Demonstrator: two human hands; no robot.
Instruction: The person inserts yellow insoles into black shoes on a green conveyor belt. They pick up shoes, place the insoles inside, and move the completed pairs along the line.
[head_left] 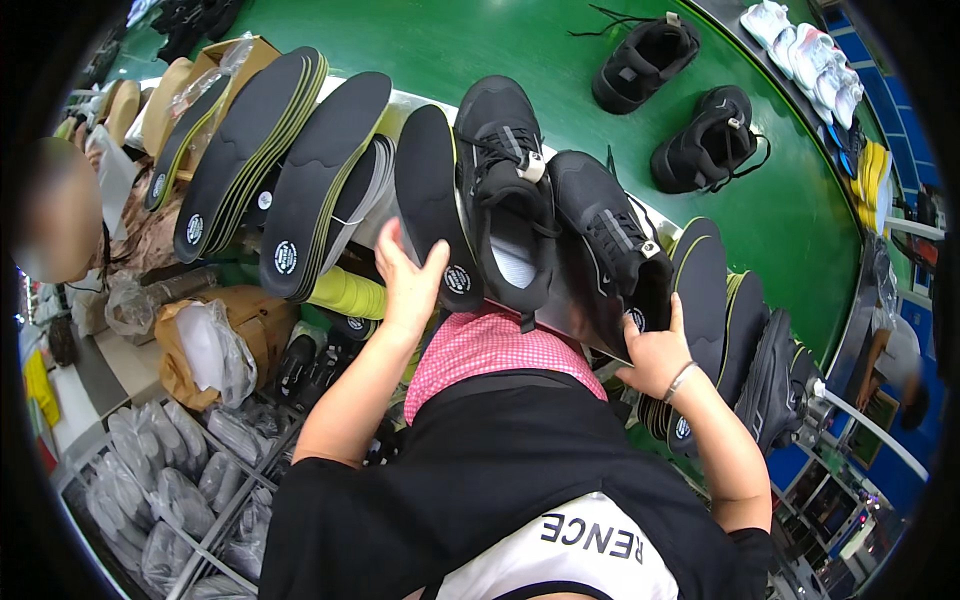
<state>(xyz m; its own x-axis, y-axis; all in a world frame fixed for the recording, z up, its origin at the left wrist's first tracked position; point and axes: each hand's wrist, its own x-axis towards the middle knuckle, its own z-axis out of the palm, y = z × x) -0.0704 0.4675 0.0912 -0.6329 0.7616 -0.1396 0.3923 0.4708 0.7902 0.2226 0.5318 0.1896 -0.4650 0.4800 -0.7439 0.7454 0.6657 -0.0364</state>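
Note:
Two black lace-up sneakers lie side by side on a narrow ledge before me, toes pointing away. Inside the left sneaker (506, 190), a pale grey lining shows through its opening. My right hand (660, 355) clasps the heel of the right sneaker (603, 225), thumb and index finger on either side. A round white mark shows at that heel beside my thumb. Left of the pair leans a black insole (428, 180) with a yellow-green edge. My left hand (405, 280) is open at its lower left edge, thumb over its surface and fingers apart.
Stacked black insoles (245, 150) stand to the left, more insoles (700, 285) to the right. Two loose black sneakers (648, 60) rest on the green surface (430, 40) beyond. A crate of bagged grey pieces (170, 460) is lower left, near a brown bag (250, 325). Another person (890, 365) is far right.

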